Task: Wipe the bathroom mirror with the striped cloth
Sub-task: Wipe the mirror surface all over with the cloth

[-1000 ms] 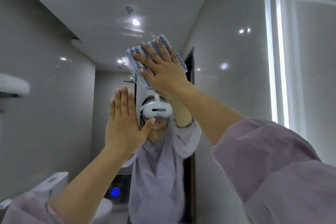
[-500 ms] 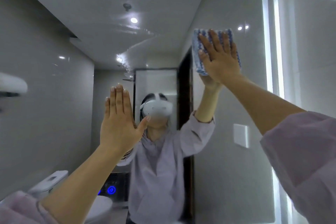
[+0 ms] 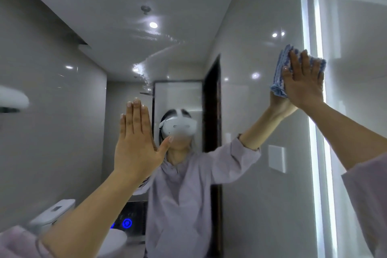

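The bathroom mirror (image 3: 247, 27) fills the wall ahead, framed by a lit white strip. The blue-and-white striped cloth (image 3: 279, 73) lies flat against the glass at the mirror's right edge, upper right of the view. My right hand (image 3: 303, 81) presses it there with straight, spread fingers, covering most of it. My left hand (image 3: 136, 142) is flat on the glass left of centre, fingers together and pointing up, holding nothing. Wet streaks show on the glass near the top centre.
The lit strip (image 3: 314, 132) marks the mirror's right edge, with a white tiled wall (image 3: 356, 48) beyond it. Reflected in the glass are a person in a lilac top, a toilet (image 3: 52, 213) at lower left and a dark doorway (image 3: 212, 111).
My right hand has swept the cloth across the glass from the upper centre to the right edge. My left hand has stayed flat on the mirror in about the same spot.
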`<act>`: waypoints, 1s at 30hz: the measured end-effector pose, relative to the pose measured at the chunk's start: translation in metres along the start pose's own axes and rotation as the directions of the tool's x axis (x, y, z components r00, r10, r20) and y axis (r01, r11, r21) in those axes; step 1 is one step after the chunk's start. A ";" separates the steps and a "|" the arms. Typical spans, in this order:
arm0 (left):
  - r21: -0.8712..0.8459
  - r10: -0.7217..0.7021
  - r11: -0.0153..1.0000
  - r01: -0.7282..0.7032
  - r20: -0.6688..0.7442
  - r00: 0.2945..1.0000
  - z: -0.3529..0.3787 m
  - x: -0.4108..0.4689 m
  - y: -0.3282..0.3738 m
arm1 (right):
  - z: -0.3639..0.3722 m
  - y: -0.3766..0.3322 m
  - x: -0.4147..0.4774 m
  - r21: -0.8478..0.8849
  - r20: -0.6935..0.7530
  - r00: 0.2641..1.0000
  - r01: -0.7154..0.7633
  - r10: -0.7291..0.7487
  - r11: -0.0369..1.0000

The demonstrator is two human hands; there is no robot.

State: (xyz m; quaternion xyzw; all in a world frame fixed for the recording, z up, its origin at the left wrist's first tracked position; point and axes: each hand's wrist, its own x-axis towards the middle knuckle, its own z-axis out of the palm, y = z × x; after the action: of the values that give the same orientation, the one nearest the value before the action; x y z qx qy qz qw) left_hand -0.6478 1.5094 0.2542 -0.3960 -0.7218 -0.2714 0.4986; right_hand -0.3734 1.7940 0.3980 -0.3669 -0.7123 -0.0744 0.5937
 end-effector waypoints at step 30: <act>0.006 -0.036 0.999 0.036 0.012 0.999 -0.004 0.000 0.003 | 0.036 -0.221 -0.022 0.023 -0.054 0.953 0.299 -0.298 0.954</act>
State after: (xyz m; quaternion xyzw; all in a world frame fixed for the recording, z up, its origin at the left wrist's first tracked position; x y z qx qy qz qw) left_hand -0.6431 1.5079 0.2559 -0.3834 -0.7325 -0.2758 0.4903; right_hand -0.5364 1.6445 0.4413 -0.2438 -0.7457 -0.1613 0.5987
